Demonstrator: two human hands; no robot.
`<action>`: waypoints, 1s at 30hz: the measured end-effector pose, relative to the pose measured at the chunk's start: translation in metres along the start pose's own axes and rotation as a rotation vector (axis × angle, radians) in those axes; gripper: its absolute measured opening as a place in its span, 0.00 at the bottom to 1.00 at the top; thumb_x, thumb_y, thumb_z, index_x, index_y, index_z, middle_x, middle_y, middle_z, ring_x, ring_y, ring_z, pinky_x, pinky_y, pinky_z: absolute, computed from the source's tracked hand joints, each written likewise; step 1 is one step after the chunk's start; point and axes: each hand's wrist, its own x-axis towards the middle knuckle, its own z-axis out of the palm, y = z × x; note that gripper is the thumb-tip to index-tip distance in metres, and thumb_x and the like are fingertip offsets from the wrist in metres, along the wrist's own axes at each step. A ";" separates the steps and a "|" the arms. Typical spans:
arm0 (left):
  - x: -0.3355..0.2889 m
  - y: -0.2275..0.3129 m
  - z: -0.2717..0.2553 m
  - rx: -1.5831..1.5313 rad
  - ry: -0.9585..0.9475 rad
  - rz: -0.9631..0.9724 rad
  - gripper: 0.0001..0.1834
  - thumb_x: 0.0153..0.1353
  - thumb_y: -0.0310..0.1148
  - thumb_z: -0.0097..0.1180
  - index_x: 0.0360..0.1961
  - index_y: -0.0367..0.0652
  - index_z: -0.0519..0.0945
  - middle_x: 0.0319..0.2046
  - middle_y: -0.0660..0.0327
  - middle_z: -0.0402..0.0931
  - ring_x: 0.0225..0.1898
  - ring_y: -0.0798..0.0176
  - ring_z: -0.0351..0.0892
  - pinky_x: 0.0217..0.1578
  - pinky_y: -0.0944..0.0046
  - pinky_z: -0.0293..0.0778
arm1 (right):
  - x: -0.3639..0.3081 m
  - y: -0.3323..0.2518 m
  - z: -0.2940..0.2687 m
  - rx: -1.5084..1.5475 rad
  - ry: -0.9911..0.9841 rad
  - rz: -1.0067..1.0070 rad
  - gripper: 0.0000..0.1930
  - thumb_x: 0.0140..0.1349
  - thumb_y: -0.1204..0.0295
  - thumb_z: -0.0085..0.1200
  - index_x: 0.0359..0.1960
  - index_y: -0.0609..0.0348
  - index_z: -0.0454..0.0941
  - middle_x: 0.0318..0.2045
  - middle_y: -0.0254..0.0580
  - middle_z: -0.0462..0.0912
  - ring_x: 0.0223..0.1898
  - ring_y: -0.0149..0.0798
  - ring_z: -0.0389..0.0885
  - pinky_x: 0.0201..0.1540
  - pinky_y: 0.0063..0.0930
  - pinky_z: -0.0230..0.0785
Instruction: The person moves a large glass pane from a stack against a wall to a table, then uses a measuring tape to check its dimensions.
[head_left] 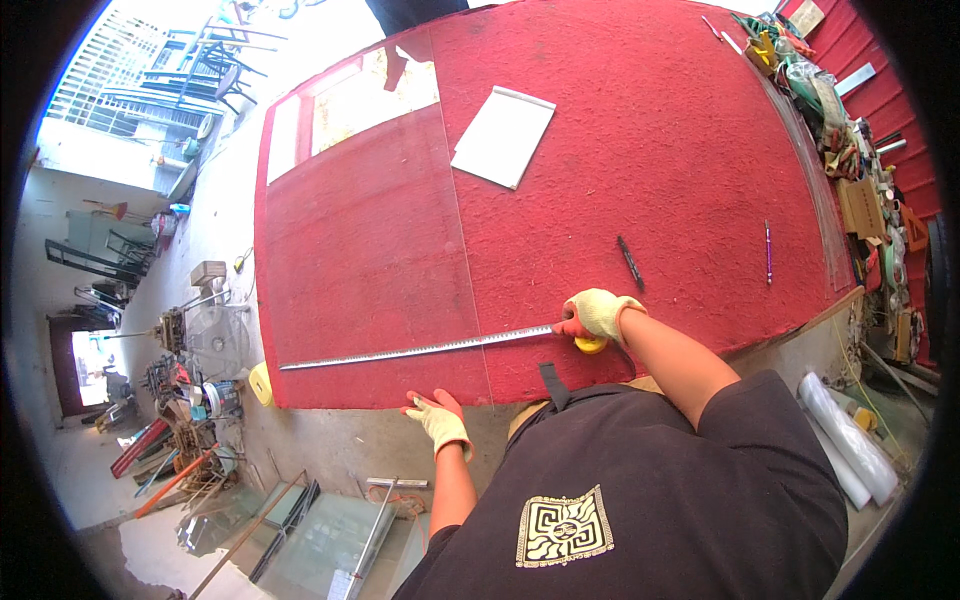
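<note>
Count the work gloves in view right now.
2: one on the left hand, by the near edge of the red table; one on the right hand, gripping the tape measure. Others may be hidden.

the table covering (660,130) looks like rough, fuzzy, matt cloth, and the sheet (375,245) is smooth, clear glass, glossy with bright reflections. the tape measure (430,348) pairs a smooth metal blade with a case that looks like plastic, while the right glove (600,312) and left glove (440,422) are knitted cloth with a smoother reddish coating. the pad (505,138) is matt white paper, the shirt (690,480) matt black cloth with a pale print, and the rolls (850,438) look like glossy, clear plastic film.
</note>
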 end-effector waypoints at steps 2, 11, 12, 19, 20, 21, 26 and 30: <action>-0.002 0.004 -0.009 0.067 -0.040 0.006 0.45 0.77 0.53 0.43 0.83 0.34 0.46 0.79 0.22 0.30 0.82 0.24 0.36 0.80 0.46 0.46 | -0.001 -0.003 -0.002 -0.023 -0.013 0.008 0.27 0.66 0.44 0.64 0.54 0.54 0.87 0.43 0.50 0.90 0.47 0.50 0.88 0.50 0.45 0.78; 0.025 -0.007 -0.075 0.104 -0.128 0.181 0.35 0.70 0.51 0.43 0.65 0.31 0.77 0.55 0.28 0.80 0.63 0.31 0.78 0.65 0.47 0.73 | -0.008 -0.005 -0.010 0.086 -0.081 0.002 0.27 0.65 0.45 0.63 0.53 0.53 0.89 0.50 0.51 0.90 0.55 0.52 0.87 0.57 0.48 0.77; 0.031 -0.009 -0.075 0.020 -0.153 0.148 0.35 0.70 0.51 0.44 0.65 0.32 0.77 0.55 0.29 0.80 0.62 0.32 0.79 0.64 0.46 0.73 | -0.005 -0.003 -0.009 0.089 -0.084 -0.015 0.27 0.65 0.45 0.63 0.54 0.53 0.88 0.50 0.51 0.90 0.54 0.52 0.87 0.56 0.47 0.77; 0.027 0.006 -0.054 -0.168 -0.126 0.149 0.30 0.71 0.49 0.46 0.62 0.37 0.80 0.56 0.37 0.82 0.61 0.34 0.81 0.63 0.48 0.75 | 0.003 0.008 -0.002 0.104 -0.063 -0.051 0.27 0.66 0.45 0.63 0.56 0.54 0.87 0.49 0.50 0.90 0.53 0.51 0.87 0.56 0.47 0.77; 0.025 0.005 -0.050 -0.159 -0.120 0.166 0.30 0.71 0.49 0.46 0.62 0.37 0.81 0.56 0.37 0.82 0.61 0.34 0.80 0.63 0.48 0.75 | 0.003 0.009 -0.001 0.110 -0.059 -0.056 0.27 0.67 0.46 0.63 0.56 0.54 0.87 0.49 0.50 0.90 0.53 0.51 0.87 0.56 0.47 0.77; 0.018 0.012 -0.052 -0.151 -0.113 0.182 0.30 0.71 0.49 0.46 0.62 0.37 0.81 0.56 0.37 0.82 0.61 0.33 0.80 0.63 0.48 0.74 | 0.002 0.008 -0.002 0.117 -0.065 -0.049 0.27 0.67 0.46 0.63 0.56 0.54 0.87 0.49 0.50 0.90 0.53 0.51 0.86 0.56 0.47 0.77; 0.015 0.024 -0.038 -0.397 -0.332 0.072 0.32 0.73 0.48 0.46 0.68 0.33 0.75 0.47 0.43 0.87 0.35 0.51 0.88 0.46 0.55 0.82 | 0.002 0.007 -0.004 0.148 -0.111 -0.002 0.27 0.67 0.46 0.64 0.56 0.54 0.86 0.50 0.49 0.90 0.54 0.52 0.86 0.58 0.47 0.76; 0.018 0.020 -0.035 -0.431 -0.331 0.077 0.32 0.73 0.45 0.49 0.69 0.33 0.71 0.41 0.50 0.85 0.29 0.60 0.82 0.37 0.59 0.81 | 0.003 0.005 -0.005 0.127 -0.125 -0.001 0.28 0.67 0.45 0.63 0.57 0.54 0.86 0.51 0.48 0.89 0.56 0.51 0.85 0.59 0.47 0.75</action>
